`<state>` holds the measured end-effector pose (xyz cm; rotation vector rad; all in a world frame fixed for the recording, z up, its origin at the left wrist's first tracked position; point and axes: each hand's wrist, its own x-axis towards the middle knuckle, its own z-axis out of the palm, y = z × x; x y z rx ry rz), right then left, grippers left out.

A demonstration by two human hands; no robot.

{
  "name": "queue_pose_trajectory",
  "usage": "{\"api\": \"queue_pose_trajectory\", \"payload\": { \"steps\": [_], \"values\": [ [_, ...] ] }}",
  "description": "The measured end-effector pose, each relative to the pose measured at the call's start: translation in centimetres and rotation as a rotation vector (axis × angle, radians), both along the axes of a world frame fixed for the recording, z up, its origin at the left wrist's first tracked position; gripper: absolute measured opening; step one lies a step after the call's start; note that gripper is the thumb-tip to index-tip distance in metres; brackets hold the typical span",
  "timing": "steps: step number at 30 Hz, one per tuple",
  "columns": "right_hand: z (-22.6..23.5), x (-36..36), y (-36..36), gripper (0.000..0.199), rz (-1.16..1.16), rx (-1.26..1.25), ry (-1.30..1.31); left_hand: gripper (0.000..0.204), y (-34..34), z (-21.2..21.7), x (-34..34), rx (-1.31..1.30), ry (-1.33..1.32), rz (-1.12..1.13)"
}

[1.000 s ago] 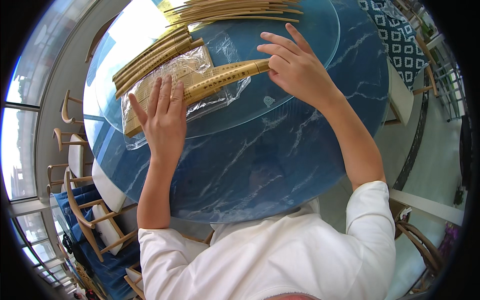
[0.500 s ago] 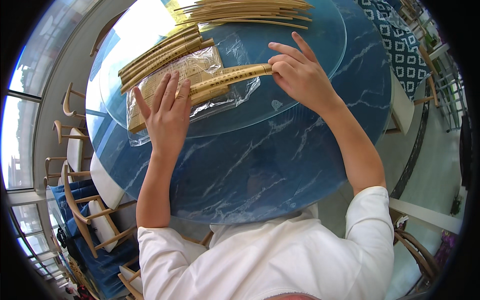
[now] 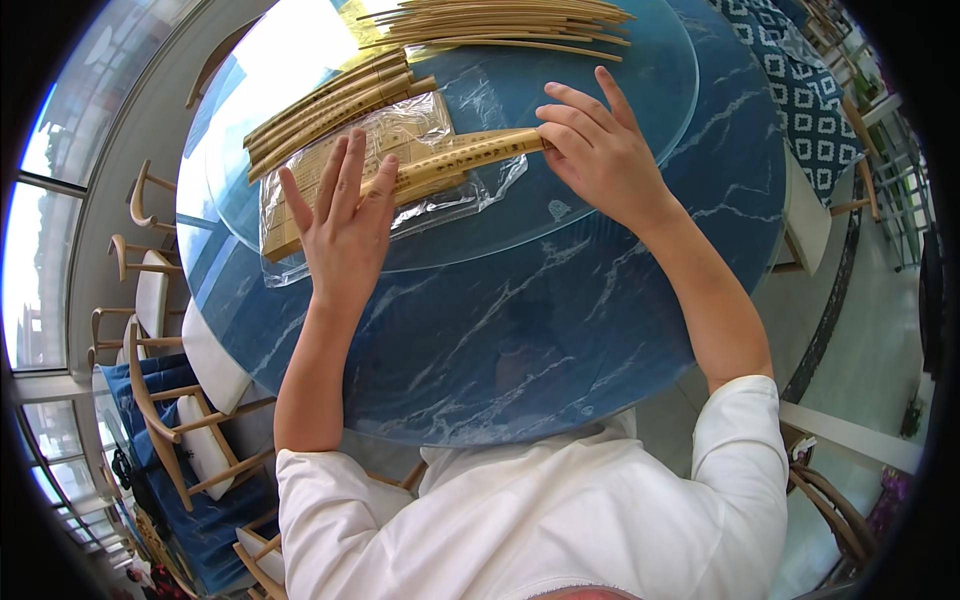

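Observation:
A flat bundle of bamboo slips (image 3: 455,160) lies on a clear plastic bag (image 3: 425,125) on the glass turntable (image 3: 600,170) of a round blue marbled table (image 3: 560,330). My left hand (image 3: 345,225) rests flat on the bag and the bundle's left end, fingers spread. My right hand (image 3: 595,150) touches the bundle's right end with its fingertips, the other fingers raised. More bamboo strips (image 3: 325,100) lie beside the bag on the far left. A fan of thin bamboo sticks (image 3: 510,25) lies at the far side of the turntable.
Wooden chairs with white cushions (image 3: 190,350) stand around the table's left side on a blue rug. A patterned blue and white cloth (image 3: 790,70) lies at the upper right. Large windows run along the left.
Both hands have slid slightly toward me along the bundle. The left hand's fingers now spread flatter over the bag.

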<state>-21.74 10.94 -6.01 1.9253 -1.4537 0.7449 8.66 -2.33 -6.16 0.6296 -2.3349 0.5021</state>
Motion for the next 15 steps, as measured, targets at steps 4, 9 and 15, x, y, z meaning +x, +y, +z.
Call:
{"api": "queue_pose_trajectory", "payload": {
  "steps": [4, 9, 15],
  "values": [
    [-0.1, 0.0, 0.1, 0.023, -0.003, 0.016, 0.010, 0.045, 0.1, 0.0, 0.0, 0.003, -0.016, 0.004],
    [0.3, 0.2, 0.2, 0.022, -0.013, 0.029, 0.025, 0.039, 0.3, 0.0, -0.1, 0.030, -0.023, 0.036],
    [1.8, 1.0, 0.0, 0.022, -0.032, -0.014, 0.038, 0.037, 0.4, 1.2, 0.1, 0.034, 0.016, 0.041]
  ]
}}
